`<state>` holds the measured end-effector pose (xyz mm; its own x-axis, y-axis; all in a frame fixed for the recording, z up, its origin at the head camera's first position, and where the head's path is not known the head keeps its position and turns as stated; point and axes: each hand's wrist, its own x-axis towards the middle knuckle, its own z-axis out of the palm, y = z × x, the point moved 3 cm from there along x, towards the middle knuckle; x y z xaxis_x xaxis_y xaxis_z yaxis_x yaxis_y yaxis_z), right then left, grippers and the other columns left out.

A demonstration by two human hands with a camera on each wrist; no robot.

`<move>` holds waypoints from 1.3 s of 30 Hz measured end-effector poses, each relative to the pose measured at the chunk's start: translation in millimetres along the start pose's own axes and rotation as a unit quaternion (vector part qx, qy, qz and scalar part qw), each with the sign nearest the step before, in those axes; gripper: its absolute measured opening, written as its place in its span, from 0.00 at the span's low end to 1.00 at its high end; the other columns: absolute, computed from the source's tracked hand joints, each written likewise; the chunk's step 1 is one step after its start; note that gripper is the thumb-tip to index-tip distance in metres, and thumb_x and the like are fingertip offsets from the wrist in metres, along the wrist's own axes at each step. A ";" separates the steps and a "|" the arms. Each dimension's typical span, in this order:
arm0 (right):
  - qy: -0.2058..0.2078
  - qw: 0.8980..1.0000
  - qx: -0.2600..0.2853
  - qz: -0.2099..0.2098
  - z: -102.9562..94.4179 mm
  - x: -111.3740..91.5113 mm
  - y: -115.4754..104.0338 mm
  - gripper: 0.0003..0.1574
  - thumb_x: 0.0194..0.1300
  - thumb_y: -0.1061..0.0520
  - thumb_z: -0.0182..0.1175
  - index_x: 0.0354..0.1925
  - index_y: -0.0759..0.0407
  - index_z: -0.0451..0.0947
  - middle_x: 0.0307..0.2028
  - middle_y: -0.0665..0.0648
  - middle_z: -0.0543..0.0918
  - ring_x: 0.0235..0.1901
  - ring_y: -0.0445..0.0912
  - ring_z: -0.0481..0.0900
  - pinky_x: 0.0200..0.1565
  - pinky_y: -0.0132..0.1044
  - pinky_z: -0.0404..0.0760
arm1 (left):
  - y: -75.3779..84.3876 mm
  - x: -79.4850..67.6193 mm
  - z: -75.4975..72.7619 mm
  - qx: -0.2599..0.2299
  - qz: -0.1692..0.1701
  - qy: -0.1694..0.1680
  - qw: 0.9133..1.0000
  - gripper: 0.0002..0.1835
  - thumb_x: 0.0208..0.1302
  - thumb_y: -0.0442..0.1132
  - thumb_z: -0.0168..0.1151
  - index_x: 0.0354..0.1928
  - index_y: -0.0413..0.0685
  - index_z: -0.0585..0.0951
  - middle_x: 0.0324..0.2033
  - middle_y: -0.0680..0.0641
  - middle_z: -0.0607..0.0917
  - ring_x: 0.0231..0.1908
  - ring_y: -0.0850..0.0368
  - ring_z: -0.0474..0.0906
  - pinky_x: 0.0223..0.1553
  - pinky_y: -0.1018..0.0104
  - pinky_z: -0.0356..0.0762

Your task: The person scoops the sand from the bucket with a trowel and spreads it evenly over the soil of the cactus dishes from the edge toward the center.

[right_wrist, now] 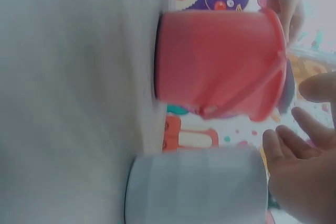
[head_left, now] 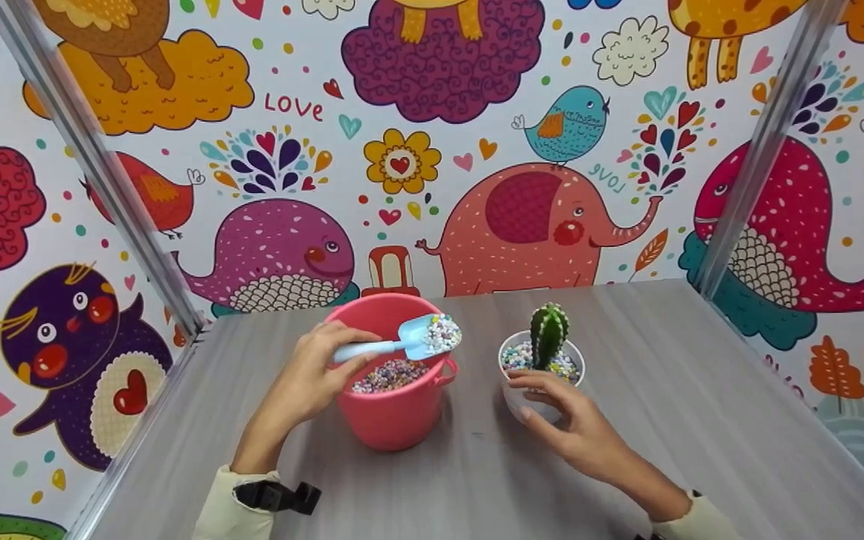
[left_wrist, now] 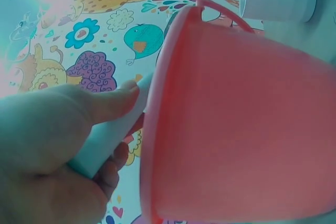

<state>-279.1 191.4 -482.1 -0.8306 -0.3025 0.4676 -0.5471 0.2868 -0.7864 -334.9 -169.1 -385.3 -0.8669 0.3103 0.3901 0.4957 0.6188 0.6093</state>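
Note:
My left hand [head_left: 310, 371] grips the handle of a light blue toy shovel [head_left: 415, 339], held over a pink bucket [head_left: 391, 416]. Small pale beads [head_left: 444, 334] fill its scoop. Inside the bucket lie many more small multicoloured beads [head_left: 391, 376]. In the left wrist view, the thumb [left_wrist: 113, 103] presses along the handle, and the bucket wall hides the scoop. To the right stands a white pot [right_wrist: 197, 187] holding a green cactus [head_left: 550, 335] with beads around its base. My right hand [head_left: 574, 424] is at the pot's near rim, fingers loosely spread; contact is unclear.
Both containers stand on a grey wood-grain table [head_left: 649, 390]. Walls printed with cartoon animals [head_left: 522, 225] rise behind and at the sides, with metal corner posts [head_left: 766, 142]. The bucket's pink handle [right_wrist: 247, 85] hangs down on its side towards the pot.

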 end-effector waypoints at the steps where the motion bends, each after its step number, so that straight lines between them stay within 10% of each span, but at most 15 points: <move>1: 0.007 1.000 -0.002 -0.004 -4.8 -1.2 0.6 0.24 0.77 0.60 0.67 0.67 0.45 0.81 0.68 0.54 0.83 0.70 0.46 0.80 0.66 0.36 0.82 | 1.2 0.6 1.1 -0.003 0.001 -0.001 1.000 0.14 0.66 0.36 0.78 0.53 0.53 0.92 0.47 0.52 0.90 0.51 0.54 0.80 0.51 0.58 0.88; 19: 0.190 0.981 -0.021 0.020 -59.2 7.2 39.2 0.13 0.76 0.68 0.63 0.53 0.58 0.87 0.51 0.64 0.88 0.54 0.46 0.85 0.54 0.27 0.80 | 31.8 13.7 35.4 -0.007 0.057 -0.040 0.998 0.13 0.65 0.41 0.80 0.51 0.55 0.93 0.45 0.57 0.90 0.49 0.59 0.77 0.54 0.56 0.79; 26: 0.143 0.988 -0.047 0.037 -59.1 8.1 54.8 0.32 0.72 0.65 0.68 0.71 0.53 0.76 0.69 0.53 0.80 0.71 0.37 0.72 0.69 0.29 0.70 | 39.3 18.8 49.6 0.000 0.077 -0.060 0.995 0.11 0.68 0.39 0.77 0.51 0.53 0.93 0.45 0.54 0.89 0.49 0.59 0.77 0.53 0.57 0.79; 34: 0.072 0.992 -0.068 0.078 -56.9 3.7 71.1 0.50 0.67 0.49 0.74 0.81 0.44 0.63 0.83 0.57 0.62 0.83 0.60 0.58 0.77 0.72 0.58 | 46.8 22.7 63.0 -0.003 0.072 -0.082 0.994 0.13 0.68 0.40 0.77 0.53 0.54 0.92 0.43 0.54 0.87 0.47 0.59 0.74 0.53 0.58 0.75; 39: 0.036 0.990 -0.062 0.122 -56.3 0.7 76.6 0.61 0.64 0.43 0.76 0.85 0.39 0.54 0.86 0.56 0.54 0.83 0.66 0.55 0.76 0.79 0.54 | 53.0 24.5 69.4 0.004 0.079 -0.084 0.993 0.12 0.68 0.39 0.77 0.52 0.52 0.93 0.42 0.53 0.86 0.47 0.59 0.73 0.52 0.58 0.74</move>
<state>-327.5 264.3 -519.2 -0.9422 -0.1457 0.3017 -0.3347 0.4539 -0.8258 -333.5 -78.7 -391.3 -0.7753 0.5189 0.3601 0.6264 0.5582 0.5441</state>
